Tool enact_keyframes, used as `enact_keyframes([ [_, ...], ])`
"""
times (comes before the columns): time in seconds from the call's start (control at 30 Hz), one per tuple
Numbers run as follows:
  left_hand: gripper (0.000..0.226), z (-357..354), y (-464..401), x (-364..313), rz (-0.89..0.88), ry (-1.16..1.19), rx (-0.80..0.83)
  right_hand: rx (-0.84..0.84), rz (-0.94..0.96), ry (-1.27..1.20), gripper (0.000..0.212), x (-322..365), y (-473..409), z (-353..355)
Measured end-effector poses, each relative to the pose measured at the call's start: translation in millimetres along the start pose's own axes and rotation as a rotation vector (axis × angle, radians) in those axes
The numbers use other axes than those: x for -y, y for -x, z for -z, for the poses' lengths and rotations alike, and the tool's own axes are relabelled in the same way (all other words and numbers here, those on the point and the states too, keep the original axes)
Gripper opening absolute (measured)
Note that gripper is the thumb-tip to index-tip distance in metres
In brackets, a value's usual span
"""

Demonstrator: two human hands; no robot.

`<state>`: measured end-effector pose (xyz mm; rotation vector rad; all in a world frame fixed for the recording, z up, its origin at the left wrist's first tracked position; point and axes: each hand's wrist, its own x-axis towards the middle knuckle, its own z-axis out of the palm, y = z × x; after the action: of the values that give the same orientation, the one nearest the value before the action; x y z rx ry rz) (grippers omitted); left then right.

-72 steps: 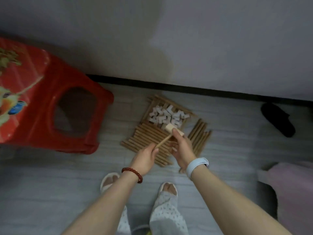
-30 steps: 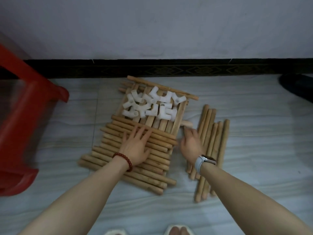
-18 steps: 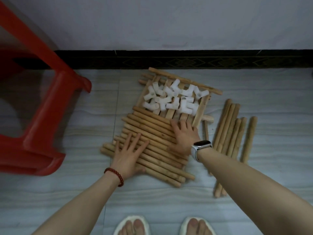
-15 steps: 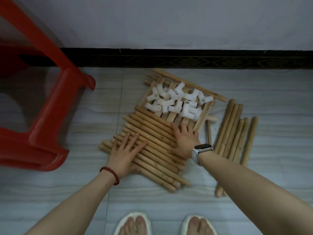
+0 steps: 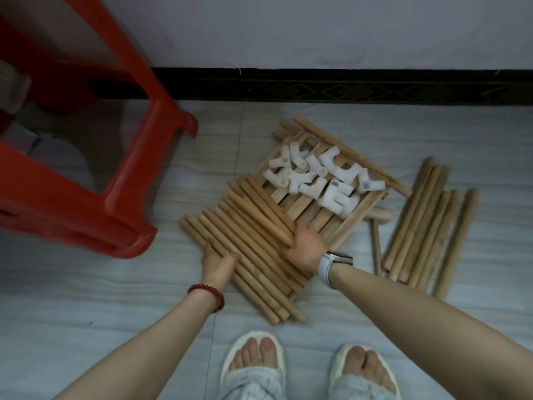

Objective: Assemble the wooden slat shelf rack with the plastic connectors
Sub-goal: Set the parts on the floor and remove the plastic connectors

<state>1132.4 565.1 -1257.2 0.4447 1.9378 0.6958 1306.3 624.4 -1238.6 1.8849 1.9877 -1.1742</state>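
Hands (image 5: 302, 245) press wooden rods (image 5: 248, 241); no writing readable anywhere.

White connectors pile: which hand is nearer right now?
Right. The right hand rests at the pile of round sticks, just below the slat panel carrying the white connectors. The left hand is lower and further left.

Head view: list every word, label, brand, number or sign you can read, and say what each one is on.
No readable text anywhere in this view.
Smartwatch on the right wrist: its face shows nothing legible.
Black skirting strip along the wall: a faint diamond pattern only, no letters.
White plastic connectors, wooden rods and red plastic stool: no markings visible.
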Motion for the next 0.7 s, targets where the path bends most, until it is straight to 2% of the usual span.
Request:
enact_keyframes([
  [0.1,0.104,-3,6,4,0.14,0.139,-0.004,0.047,0.019,0.014,0.049,9,7,-9],
  [0.17,0.117,-1,3,7,0.192,0.262,0.019,0.045,0.075,0.09,0.054,9,12,-13],
  [0.23,0.12,3,-2,8,0.223,0.4,0.07,0.069,0.119,0.096,0.059,10,13,-13],
  [0.37,0.104,7,-1,14,0.214,0.563,0.159,0.167,0.139,0.039,0.076,28,17,-25],
  [0.47,0.097,7,-1,15,0.221,0.636,0.212,0.202,0.245,0.235,0.081,37,23,-32],
  [0.53,0.082,10,-1,15,0.191,0.661,0.203,0.234,0.346,0.295,0.083,39,31,-35],
  [0.57,0.084,12,-2,15,0.178,0.674,0.163,0.263,0.402,0.285,0.084,42,35,-40],
  [0.63,0.113,16,-5,20,0.172,0.701,0.047,0.289,0.463,0.153,0.087,50,40,-49],
  [0.7,0.127,21,-10,26,0.176,0.701,-0.017,0.224,0.366,-0.134,0.08,54,32,-51],
])
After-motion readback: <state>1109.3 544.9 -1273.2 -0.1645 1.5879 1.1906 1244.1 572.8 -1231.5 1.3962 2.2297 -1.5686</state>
